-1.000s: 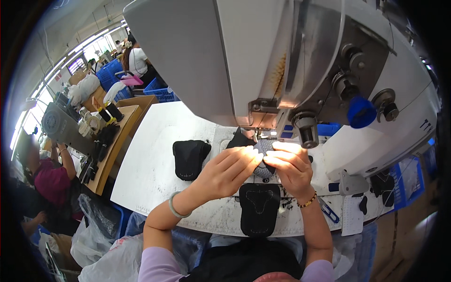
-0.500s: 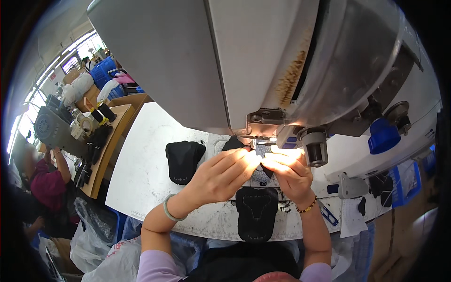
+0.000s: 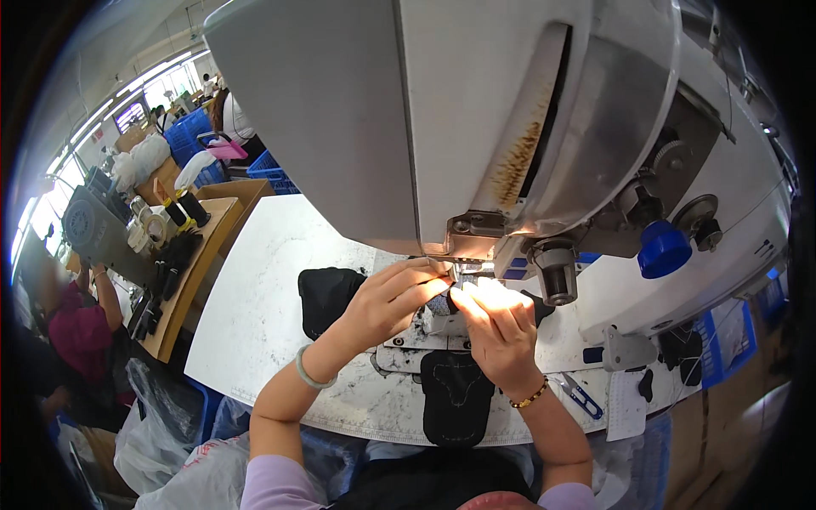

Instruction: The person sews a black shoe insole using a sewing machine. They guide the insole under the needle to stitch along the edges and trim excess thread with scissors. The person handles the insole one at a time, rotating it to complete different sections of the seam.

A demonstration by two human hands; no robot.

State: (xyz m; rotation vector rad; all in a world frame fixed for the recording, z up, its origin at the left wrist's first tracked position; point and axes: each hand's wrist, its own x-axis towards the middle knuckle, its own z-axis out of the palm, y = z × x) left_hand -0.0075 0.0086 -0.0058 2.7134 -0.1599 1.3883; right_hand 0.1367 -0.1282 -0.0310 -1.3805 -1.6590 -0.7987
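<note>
Both my hands meet under the head of a sewing machine (image 3: 340, 127), fingertips pinched close together beside the lit needle area. My left hand (image 3: 387, 302) and my right hand (image 3: 501, 327) are closed on a black fabric piece (image 3: 543, 309), which my fingers mostly hide; part of it shows beyond my right hand. A metal work plate (image 3: 446, 325) lies beneath my fingers. Nearer to me rests a flat black shaped piece (image 3: 457, 399) with a pale stitched or marked outline. Another black piece (image 3: 327, 302) lies left of my left hand.
Blue-handled thread snips (image 3: 582, 398) and a white paper (image 3: 626, 404) lie right of my right forearm. Lint dots the white table (image 3: 246, 314). A blue knob (image 3: 665, 249) hangs from the machine. At far left, a person (image 3: 81, 340) sits by another machine (image 3: 102, 238).
My right hand has moved left and a little toward me, and its fingertips have come below the left ones. A black piece now shows right of it. The view has shifted slightly.
</note>
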